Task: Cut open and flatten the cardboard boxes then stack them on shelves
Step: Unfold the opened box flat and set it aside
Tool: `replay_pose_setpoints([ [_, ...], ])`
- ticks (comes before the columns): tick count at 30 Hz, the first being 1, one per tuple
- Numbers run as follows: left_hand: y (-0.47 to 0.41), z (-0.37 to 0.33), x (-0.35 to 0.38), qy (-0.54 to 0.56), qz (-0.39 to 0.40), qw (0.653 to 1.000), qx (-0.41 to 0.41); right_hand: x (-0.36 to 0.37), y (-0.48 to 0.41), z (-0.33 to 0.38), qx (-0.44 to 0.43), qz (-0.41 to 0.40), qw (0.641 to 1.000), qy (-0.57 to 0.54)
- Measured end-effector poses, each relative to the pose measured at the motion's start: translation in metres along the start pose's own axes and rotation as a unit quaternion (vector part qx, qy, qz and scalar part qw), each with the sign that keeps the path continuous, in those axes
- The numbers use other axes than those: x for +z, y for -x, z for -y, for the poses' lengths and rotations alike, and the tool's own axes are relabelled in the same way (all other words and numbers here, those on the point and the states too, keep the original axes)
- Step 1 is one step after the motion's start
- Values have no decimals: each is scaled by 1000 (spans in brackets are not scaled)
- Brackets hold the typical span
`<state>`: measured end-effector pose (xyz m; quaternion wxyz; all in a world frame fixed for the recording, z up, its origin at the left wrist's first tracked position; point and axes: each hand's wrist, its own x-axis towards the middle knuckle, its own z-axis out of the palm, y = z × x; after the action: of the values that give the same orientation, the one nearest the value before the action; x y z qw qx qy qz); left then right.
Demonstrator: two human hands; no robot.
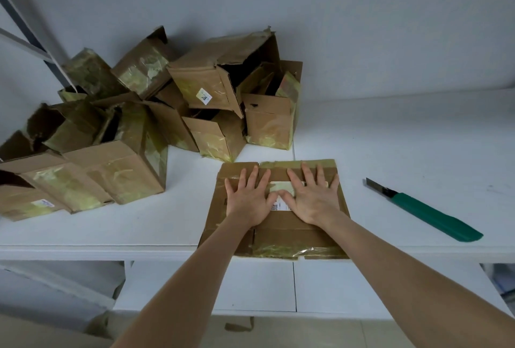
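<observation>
Both arms reached straight forward, the left grip (248,200) and right grip (313,200) spread flat with fingers fanned, pressing the flattened box (292,239) down at the desk's (390,147) front edge. Their thumbs partly hid its white label (282,204). The box pile (133,124) ran off the frame's left side.

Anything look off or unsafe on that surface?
Yes: the green knife lies right of the flattened box with its blade extended and exposed. The box's near edge slightly overhangs the shelf front.
</observation>
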<state>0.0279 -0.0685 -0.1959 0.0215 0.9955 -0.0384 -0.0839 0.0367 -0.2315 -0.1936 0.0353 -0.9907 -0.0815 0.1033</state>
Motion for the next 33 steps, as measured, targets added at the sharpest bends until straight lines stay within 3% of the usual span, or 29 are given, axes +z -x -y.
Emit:
replay_pose_setpoints([
  [8, 14, 2, -9, 30, 22, 999, 10, -4, 4, 1, 2, 2, 1000, -10],
  [14, 62, 13, 4, 18, 5, 999, -36, -7, 21, 14, 57, -9, 998, -39],
  [17, 64, 13, 6, -2, 0, 999, -43, -7, 39, 20, 42, 16, 997, -61],
  [33, 62, 12, 12, -27, -23, 999, -33, 13, 67, 20, 20, -7, 1000, 10],
])
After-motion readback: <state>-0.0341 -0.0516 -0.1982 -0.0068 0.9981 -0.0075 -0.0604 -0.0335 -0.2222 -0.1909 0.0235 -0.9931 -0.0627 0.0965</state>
